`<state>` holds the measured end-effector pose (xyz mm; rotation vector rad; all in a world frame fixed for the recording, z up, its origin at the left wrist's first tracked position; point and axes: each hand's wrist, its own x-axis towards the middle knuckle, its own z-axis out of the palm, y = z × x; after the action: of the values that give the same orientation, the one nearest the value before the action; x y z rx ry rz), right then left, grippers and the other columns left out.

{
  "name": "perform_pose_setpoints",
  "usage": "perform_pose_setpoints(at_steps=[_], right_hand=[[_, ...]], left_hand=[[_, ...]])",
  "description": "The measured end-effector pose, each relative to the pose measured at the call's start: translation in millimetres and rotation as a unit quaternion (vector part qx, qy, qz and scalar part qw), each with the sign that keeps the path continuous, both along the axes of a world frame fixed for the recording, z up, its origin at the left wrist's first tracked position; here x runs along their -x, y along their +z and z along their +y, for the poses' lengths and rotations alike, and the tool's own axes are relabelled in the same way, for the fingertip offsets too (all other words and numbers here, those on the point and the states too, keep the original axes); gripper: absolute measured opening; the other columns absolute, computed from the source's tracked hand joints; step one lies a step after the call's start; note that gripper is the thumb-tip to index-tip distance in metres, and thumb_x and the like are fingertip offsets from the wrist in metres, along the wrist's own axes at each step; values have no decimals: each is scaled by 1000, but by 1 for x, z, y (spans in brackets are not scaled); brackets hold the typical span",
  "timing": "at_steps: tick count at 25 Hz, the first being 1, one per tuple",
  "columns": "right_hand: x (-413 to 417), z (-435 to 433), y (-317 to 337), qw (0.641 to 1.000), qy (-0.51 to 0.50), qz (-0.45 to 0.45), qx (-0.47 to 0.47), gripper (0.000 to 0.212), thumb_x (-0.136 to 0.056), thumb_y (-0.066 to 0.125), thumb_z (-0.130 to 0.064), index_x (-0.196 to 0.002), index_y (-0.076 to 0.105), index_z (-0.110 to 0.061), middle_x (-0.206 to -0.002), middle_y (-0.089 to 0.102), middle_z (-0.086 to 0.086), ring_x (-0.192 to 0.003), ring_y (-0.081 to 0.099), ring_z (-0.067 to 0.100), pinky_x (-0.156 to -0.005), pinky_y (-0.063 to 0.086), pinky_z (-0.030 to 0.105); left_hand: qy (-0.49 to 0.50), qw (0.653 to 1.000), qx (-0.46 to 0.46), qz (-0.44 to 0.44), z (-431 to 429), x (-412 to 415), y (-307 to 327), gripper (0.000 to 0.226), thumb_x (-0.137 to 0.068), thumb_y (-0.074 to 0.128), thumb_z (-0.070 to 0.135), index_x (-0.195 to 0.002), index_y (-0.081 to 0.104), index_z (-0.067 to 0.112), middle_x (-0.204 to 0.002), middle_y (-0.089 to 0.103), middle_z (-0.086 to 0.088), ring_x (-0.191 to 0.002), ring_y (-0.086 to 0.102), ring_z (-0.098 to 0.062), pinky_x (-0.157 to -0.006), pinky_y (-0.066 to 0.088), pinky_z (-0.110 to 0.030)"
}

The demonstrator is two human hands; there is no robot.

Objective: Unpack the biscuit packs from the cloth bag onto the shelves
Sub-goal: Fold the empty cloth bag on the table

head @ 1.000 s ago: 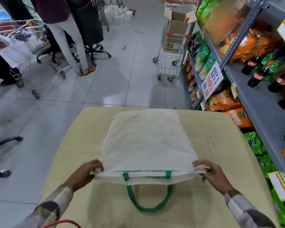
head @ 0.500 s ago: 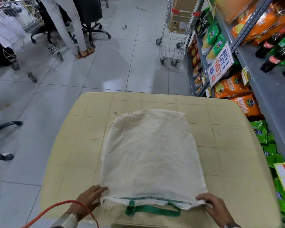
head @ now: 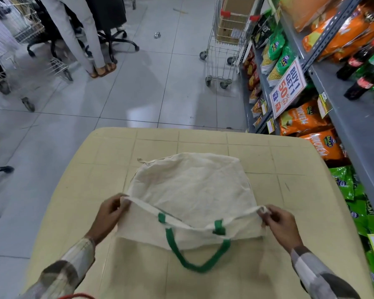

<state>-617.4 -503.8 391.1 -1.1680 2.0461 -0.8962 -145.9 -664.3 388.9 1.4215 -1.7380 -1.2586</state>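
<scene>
- Head view: 1 cloth bag [head: 192,186] lies flat on the beige table [head: 203,139], mouth toward the wearer; its inside is hidden.
- 2 hands hold it: the left hand [head: 108,216] pinches the left mouth corner, the right hand [head: 281,223] the right, with the hem raised between them.
- 1 green handle [head: 194,267] loops toward the wearer.
- Shelves [head: 358,126] on the right hold snack packs and bottles; 1 trolley [head: 220,59] carrying cardboard boxes [head: 235,16] stands beside them.

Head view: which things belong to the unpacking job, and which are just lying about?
Job: cloth bag, its mouth held by left hand and right hand; table under it; shelves.
Lying about: shopping trolley with cardboard box; office chair; cola bottles; buy-one-get-one sign.
</scene>
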Motion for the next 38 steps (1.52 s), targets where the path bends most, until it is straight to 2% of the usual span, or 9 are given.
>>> perform_pose_setpoints(at_steps=[6, 10, 15, 21, 25, 29, 33, 35, 38], right_hand=[[31, -132, -28, 994, -84, -63, 19, 16, -88, 70, -32, -82, 71, -17, -65, 67, 4, -61, 59, 12, -65, 49, 30], [31, -141, -74, 982, -174, -52, -48, 40, -83, 74, -34, -119, 65, -19, -112, 67, 5, -101, 64, 22, -86, 53, 33], [2, -93, -95, 966, -192, 129, -116, 69, -73, 73, -61, -127, 57, -20, -124, 49, 5, -119, 42, 27, -102, 38, 45], [-11, -111, -80, 988, -114, 55, -86, 29, -83, 74, -35, -96, 63, -11, -91, 61, 5, -98, 58, 34, -76, 41, 34], [-51, -143, -21, 990, -116, 67, -44, 19, -88, 66, -27, -96, 56, -13, -84, 65, 6, -82, 61, 35, -64, 41, 33], [-157, -182, 26, 995, 17, 92, 16, 33, -90, 63, -22, -121, 56, -21, -99, 69, 4, -81, 66, 28, -65, 49, 30], [-264, -193, 7, 971, 236, 13, -31, 32, -92, 58, -21, -124, 55, -22, -113, 68, 5, -94, 67, 23, -79, 54, 32], [-282, -187, -8, 938, 317, -120, -69, 33, -97, 57, -23, -130, 56, -21, -125, 65, 4, -104, 66, 16, -90, 54, 26], [-271, -170, -23, 949, 296, -105, -12, 30, -102, 47, -19, -129, 60, -23, -128, 65, -4, -113, 60, 3, -95, 49, 20]], left_hand=[[142, 989, -23, 27, -105, 49, -20, 22, -98, 58, 24, -76, 60, 18, -69, 58, 9, -68, 52, -11, -55, 41, -14], [253, 947, 75, -183, -108, 64, -59, 32, -97, 54, 34, -122, 47, 15, -116, 58, -13, -105, 53, -35, -88, 46, -47], [-48, 912, 221, -343, -35, 85, -97, 44, -97, 38, 38, -137, 51, 23, -147, 48, -4, -134, 46, -27, -100, 39, -43], [-97, 889, 112, -433, -42, 88, -110, 61, -93, 25, 59, -148, 34, 34, -162, 21, 4, -149, 21, -19, -113, 29, -49], [-105, 936, 45, -334, -48, 87, -105, 66, -87, 34, 59, -148, 34, 34, -162, 12, 9, -151, 8, -15, -118, 9, -44], [18, 993, -89, -73, -53, 90, -90, 36, -102, 43, 40, -133, 56, 26, -154, 33, 10, -148, 21, -12, -118, 7, -31], [217, 907, -273, 237, -62, 77, -62, 74, -86, 35, 75, -112, 71, 16, -112, 73, -5, -111, 65, -23, -92, 48, -33], [273, 871, -297, 280, -66, 64, -54, 71, -86, 36, 74, -107, 69, 15, -97, 75, -5, -92, 70, -23, -75, 55, -35], [300, 931, -152, 142, -60, 52, -43, 40, -88, 67, 44, -119, 55, 23, -112, 66, 2, -101, 66, -23, -79, 55, -36]])
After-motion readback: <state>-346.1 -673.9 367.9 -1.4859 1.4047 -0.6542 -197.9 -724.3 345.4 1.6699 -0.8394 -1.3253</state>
